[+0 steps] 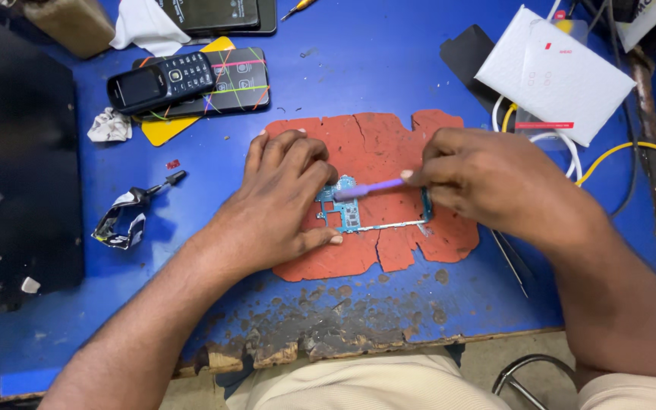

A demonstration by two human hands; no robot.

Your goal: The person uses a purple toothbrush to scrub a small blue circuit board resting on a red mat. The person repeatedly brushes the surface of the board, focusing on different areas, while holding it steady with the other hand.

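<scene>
Out at ten o'clock on the blue table [389,61] a black keypad phone [162,80] lay across a dark phone with coloured stripes [231,88], and down at nine o'clock sat a crumpled foil scrap [119,224]. At the centre, the left hand [279,201] was spread flat, fingers open and pressing the blue circuit board [347,212] down onto the cracked red mat [377,144]. At three o'clock of the board the right hand [487,178] was pinched closed around a purple brush [370,188], its tip touching the board, with a white padded envelope [556,72] up at one o'clock.
</scene>
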